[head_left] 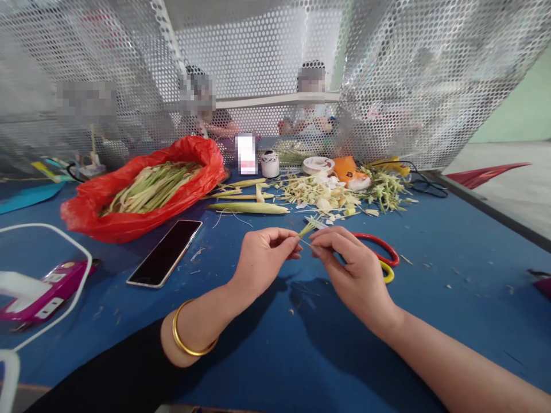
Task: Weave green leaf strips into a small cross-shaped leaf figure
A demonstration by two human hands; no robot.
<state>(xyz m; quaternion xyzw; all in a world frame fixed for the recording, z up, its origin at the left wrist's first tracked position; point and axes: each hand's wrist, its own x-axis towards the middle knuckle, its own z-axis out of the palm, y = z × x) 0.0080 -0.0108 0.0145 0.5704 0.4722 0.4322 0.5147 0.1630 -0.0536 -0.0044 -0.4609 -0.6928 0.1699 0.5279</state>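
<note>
The little green bundle (307, 228) is between the two hands, near the middle, above the blue bench (258, 355). The left hand (260, 258) has its grip pinched together on the bundle's low end. The right hand (355, 269) seems to pinch a thin thread (305, 243) that runs between the hands. The bundle is likely very light and bendy, and its skinny tips may tear, so the low end looks best to hold. From the bundle, at 12 to 1 o'clock, lies a messy pile of pale, curly bits (321, 194). At 10 o'clock is a long, pointy leaf (249, 208). Past it, between 9 and 10 o'clock, a crinkly red bag (107, 223) holds long, flat strips (150, 186). At 4 o'clock are smooth, round red and yellow handles (394, 252).
</note>
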